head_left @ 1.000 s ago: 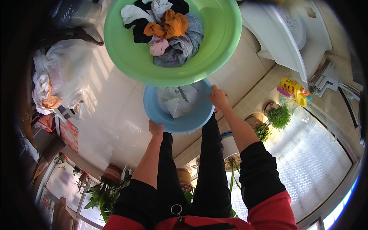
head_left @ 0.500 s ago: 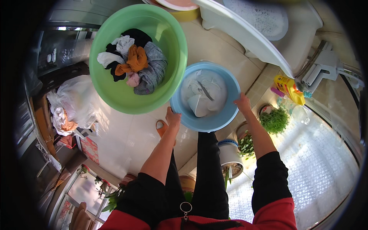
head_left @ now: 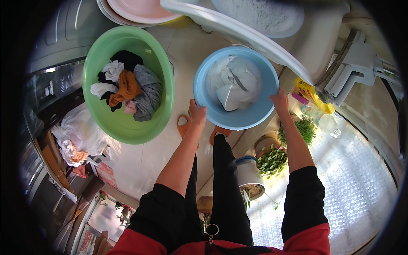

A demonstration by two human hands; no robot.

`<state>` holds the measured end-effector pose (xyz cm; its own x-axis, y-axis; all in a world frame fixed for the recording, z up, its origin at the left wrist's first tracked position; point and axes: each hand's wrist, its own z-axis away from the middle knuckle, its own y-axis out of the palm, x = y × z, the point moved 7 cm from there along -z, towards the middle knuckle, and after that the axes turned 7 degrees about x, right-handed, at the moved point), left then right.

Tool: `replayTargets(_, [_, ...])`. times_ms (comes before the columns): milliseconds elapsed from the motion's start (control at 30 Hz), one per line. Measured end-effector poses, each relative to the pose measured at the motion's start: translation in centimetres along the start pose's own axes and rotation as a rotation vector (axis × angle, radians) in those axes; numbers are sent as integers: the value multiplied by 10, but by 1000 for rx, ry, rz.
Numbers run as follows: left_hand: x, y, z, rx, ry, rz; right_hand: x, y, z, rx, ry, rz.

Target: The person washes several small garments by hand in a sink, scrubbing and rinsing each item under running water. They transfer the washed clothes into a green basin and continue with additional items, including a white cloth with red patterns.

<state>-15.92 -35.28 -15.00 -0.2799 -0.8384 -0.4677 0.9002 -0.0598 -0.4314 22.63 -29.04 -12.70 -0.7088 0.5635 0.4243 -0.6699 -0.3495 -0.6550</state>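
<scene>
Between my two hands is a round blue basin holding cloudy water and soaking white cloth. My left hand is closed on the basin's near-left rim. At the near-right rim, my right hand grips the same basin; its fingertips are partly hidden by the wall. To the left stands a larger green basin, apart from the blue one. Inside it lies a heap of clothes: a grey garment, an orange-brown piece, plus black, white and pink pieces.
A white sink with sudsy water juts out ahead. Stacked pink and white basins stand at the far left. On the right are a yellow bottle, potted plants and a mop. Plastic bags lie left.
The blue basin has moved right, away from the green basin, with both hands on its rim. My view has shifted, and both orange slippers now show below the basin.
</scene>
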Motion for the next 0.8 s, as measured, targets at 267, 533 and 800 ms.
replayTargets(267, [-47, -7, -6, 95, 97, -20, 139, 74, 10, -24, -482, 273])
replayTargets(533, [-82, -15, 27, 24, 418, -303, 94, 215, -122, 93, -25, 254])
replayTargets(800, [-103, 64, -28, 290, 220, 174, 52, 260, -117, 345, -325, 690])
